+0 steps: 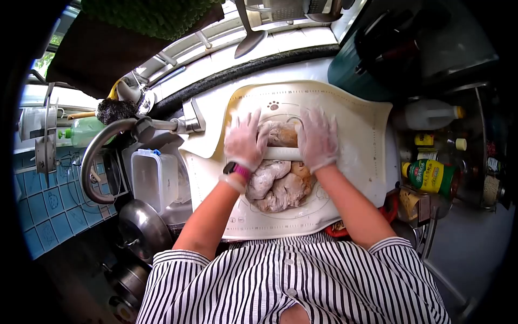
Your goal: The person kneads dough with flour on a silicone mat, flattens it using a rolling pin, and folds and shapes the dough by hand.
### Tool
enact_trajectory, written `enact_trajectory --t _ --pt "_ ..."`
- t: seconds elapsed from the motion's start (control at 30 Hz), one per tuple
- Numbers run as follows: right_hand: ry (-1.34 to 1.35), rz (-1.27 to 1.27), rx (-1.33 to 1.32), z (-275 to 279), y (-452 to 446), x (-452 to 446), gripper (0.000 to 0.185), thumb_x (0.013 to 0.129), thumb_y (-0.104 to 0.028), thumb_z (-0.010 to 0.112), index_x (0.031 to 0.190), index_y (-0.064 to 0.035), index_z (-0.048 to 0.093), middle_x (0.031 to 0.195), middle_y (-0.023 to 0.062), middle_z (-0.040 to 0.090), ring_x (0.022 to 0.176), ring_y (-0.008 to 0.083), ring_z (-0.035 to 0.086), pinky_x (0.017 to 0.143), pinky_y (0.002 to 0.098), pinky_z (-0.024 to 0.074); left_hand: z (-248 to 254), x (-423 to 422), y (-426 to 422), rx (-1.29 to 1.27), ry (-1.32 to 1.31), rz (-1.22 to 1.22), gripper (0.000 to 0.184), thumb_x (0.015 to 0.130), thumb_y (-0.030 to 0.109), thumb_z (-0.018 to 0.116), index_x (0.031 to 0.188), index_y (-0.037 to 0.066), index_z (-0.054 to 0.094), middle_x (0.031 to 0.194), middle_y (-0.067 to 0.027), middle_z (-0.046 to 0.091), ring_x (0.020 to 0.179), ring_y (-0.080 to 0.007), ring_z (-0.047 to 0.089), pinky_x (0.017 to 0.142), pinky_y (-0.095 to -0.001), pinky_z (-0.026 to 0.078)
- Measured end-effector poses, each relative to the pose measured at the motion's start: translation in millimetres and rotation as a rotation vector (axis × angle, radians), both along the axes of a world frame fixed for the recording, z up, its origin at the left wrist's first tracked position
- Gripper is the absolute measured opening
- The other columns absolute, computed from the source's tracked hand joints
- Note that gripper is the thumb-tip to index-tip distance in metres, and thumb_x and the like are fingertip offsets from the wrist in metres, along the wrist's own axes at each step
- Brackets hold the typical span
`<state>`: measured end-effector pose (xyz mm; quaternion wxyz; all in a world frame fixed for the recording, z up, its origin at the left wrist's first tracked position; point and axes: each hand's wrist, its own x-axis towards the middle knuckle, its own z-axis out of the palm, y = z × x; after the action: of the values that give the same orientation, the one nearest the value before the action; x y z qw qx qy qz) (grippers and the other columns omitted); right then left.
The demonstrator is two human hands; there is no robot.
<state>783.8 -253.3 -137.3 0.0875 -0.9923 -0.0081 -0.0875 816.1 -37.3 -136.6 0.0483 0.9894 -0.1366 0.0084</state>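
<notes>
A pale rolling pin [283, 154] lies crosswise over a large lump of brown, flour-dusted dough [286, 189], which shows above and below it. The dough sits on a cream kneading mat [360, 140] with printed markings. My left hand [245, 139], in a clear floury glove, rests with its palm over the pin's left end, fingers stretched forward. My right hand [317, 136], gloved likewise, lies over the right end with its fingers spread. The palms hide both ends of the pin.
Left of the mat are a curved faucet [102, 146], a clear plastic container [148, 181] and a metal pot [143, 229]. Bottles, one with a green and yellow label [429, 175], stand at right. A teal bin [353, 70] stands behind the mat's right corner.
</notes>
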Motion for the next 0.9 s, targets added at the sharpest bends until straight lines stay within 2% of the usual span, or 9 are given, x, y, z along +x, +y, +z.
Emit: enact_trajectory --t 0.07,0.13,0.27,0.37,0.47,0.53,0.63,0.77,0.9 --pt "0.202 0.017 0.019 15 10 -43 0.062 0.103 -0.041 0.057 0.159 -0.0171 0.048 0.159 0.0107 0.050 0.152 0.0327 0.041 0.126 0.0632 0.0256 7 -35 10 -0.240 0.169 -0.016 0.061 0.108 0.043 0.054 0.163 0.019 0.042 0.154 -0.0147 0.058 0.127 -0.0413 0.065 0.097 -0.0415 0.058" --pt "0.229 0.022 0.035 29 16 -72 0.060 0.104 -0.038 0.056 0.159 -0.0169 0.049 0.160 0.0116 0.049 0.151 0.0351 0.041 0.126 0.0628 0.0242 19 -61 16 -0.274 0.041 -0.110 0.069 0.104 0.035 0.061 0.165 0.013 0.037 0.152 -0.0224 0.054 0.136 -0.0461 0.055 0.098 -0.0470 0.056" --pt "0.143 0.086 0.019 13 17 -105 0.058 0.104 -0.034 0.055 0.159 -0.0164 0.049 0.163 0.0132 0.046 0.150 0.0385 0.041 0.126 0.0630 0.0227 23 -82 28 -0.241 0.176 -0.164 0.072 0.102 0.032 0.063 0.166 0.011 0.034 0.158 -0.0276 0.044 0.143 -0.0490 0.047 0.108 -0.0521 0.049" --pt "0.223 0.067 0.026 15 14 -68 0.057 0.104 -0.032 0.054 0.159 -0.0177 0.050 0.163 0.0151 0.047 0.149 0.0382 0.042 0.126 0.0636 0.0232 7 -62 26 -0.194 0.163 -0.149 0.068 0.106 0.039 0.059 0.167 0.021 0.034 0.163 -0.0220 0.043 0.146 -0.0461 0.047 0.117 -0.0525 0.043" --pt "0.203 0.006 0.028 5 8 -7 0.057 0.104 -0.032 0.055 0.159 -0.0196 0.049 0.162 0.0164 0.047 0.149 0.0375 0.043 0.126 0.0615 0.0239 -1 -3 11 -0.117 0.135 -0.118 0.064 0.112 0.059 0.036 0.167 0.027 0.035 0.171 -0.0154 0.037 0.148 -0.0399 0.049 0.126 -0.0543 0.034" --pt "0.101 0.023 0.031 -5 0 25 0.060 0.103 -0.036 0.057 0.160 -0.0194 0.048 0.163 0.0165 0.046 0.150 0.0369 0.042 0.127 0.0607 0.0241 12 31 1 -0.147 0.324 -0.057 0.066 0.110 0.065 0.031 0.166 0.029 0.039 0.173 -0.0156 0.034 0.153 -0.0395 0.043 0.127 -0.0544 0.031" --pt "-0.066 -0.040 0.032 -23 -5 48 0.062 0.103 -0.039 0.058 0.161 -0.0193 0.046 0.165 0.0166 0.043 0.152 0.0366 0.040 0.127 0.0619 0.0231 -8 47 0 -0.170 0.244 -0.017 0.066 0.110 0.064 0.035 0.163 0.027 0.044 0.171 -0.0147 0.037 0.160 -0.0416 0.028 0.124 -0.0570 0.033" --pt "0.087 -0.067 0.041 8 7 -1 0.065 0.104 -0.045 0.058 0.162 -0.0187 0.044 0.170 0.0171 0.037 0.154 0.0379 0.037 0.126 0.0653 0.0222 -5 -3 12 -0.263 0.246 0.015 0.081 0.108 0.072 0.031 0.163 0.013 0.041 0.166 -0.0268 0.039 0.153 -0.0412 0.041 0.121 -0.0503 0.041" --pt "0.275 -0.062 0.107 38 18 -96 0.061 0.105 -0.045 0.057 0.159 -0.0170 0.049 0.163 0.0196 0.047 0.151 0.0399 0.042 0.127 0.0607 0.0241 51 -82 37 -0.459 0.204 -0.086 0.064 0.109 0.056 0.043 0.153 0.010 0.054 0.145 -0.0159 0.063 0.120 -0.0334 0.069 0.100 -0.0433 0.054"
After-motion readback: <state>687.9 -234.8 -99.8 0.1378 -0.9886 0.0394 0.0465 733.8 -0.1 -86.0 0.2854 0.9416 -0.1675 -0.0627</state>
